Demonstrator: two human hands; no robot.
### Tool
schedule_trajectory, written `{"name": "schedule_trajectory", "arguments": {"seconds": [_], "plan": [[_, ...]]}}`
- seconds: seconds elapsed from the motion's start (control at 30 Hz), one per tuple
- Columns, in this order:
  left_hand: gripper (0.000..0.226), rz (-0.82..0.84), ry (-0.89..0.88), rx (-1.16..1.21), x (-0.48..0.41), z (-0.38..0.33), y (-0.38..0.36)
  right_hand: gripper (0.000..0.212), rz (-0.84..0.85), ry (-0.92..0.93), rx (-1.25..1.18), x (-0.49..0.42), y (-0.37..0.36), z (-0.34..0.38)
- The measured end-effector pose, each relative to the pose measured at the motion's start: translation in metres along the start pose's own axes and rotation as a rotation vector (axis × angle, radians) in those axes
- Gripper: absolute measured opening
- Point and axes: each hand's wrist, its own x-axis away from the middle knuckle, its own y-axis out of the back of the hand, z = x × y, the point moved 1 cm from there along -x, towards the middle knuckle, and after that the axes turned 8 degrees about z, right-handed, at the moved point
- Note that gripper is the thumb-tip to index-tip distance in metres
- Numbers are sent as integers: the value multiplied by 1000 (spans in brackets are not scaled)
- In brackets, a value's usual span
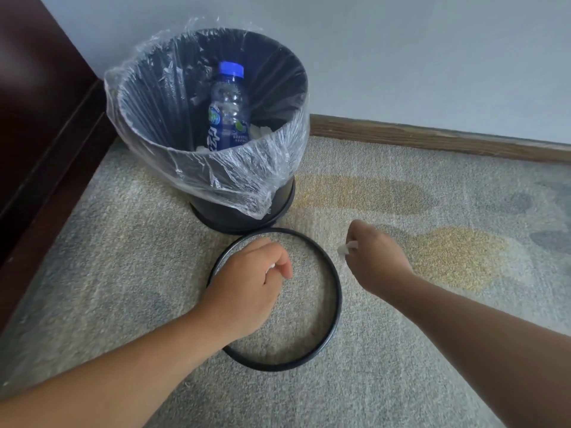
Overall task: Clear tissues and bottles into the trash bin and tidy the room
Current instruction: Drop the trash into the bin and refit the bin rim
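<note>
A black trash bin [278, 97] lined with a clear plastic bag [241, 177] stands on the carpet by the wall. Inside it a plastic bottle [228, 109] with a blue cap leans upright, with white tissue bits around its base. The bin's black ring [335, 291] lies flat on the carpet in front of it. My left hand [247, 288] hovers over the ring with fingers curled; a speck of white shows at its fingers. My right hand [377, 257] is just right of the ring, pinching a small white tissue scrap [344, 249].
Dark wooden furniture [40, 118] runs along the left. A grey wall with a wooden skirting board [432, 140] is behind the bin. The grey carpet [432, 350] with yellow patches spreads to the right and front.
</note>
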Motion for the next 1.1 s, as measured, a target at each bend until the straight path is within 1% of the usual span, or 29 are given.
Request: {"name": "schedule_trajectory", "arguments": {"seconds": [0.1,0.2,0.3,0.37,0.47,0.57,0.67,0.83,0.93,1.0,1.1], "plan": [[32,-37,-62,27,4,-12,10,19,-58,102,-80,15,20,26],[30,-86,-138,78,9,-27,25,21,-54,231,-204,27,43,59],[20,-151,-245,52,14,-44,46,23,-52,349,-273,38,67,90],[16,-190,-297,18,14,-55,61,17,-59,399,-315,43,82,109],[24,-253,-334,-40,10,-65,84,9,-73,431,-354,43,103,136],[30,-397,-252,-94,2,-68,108,15,-140,499,-346,35,120,161],[32,-493,-151,-100,-6,-69,134,17,-183,459,-321,22,134,179],[23,-517,-129,30,-20,-68,169,13,-186,467,-283,1,145,195],[20,-536,-95,-43,-30,-63,181,15,-188,454,-230,-13,144,204],[24,-571,-85,-112,-37,-59,185,15,-212,461,-224,-23,145,212],[31,-547,-64,-155,-46,-53,188,14,-250,440,-185,-39,146,219]]}}
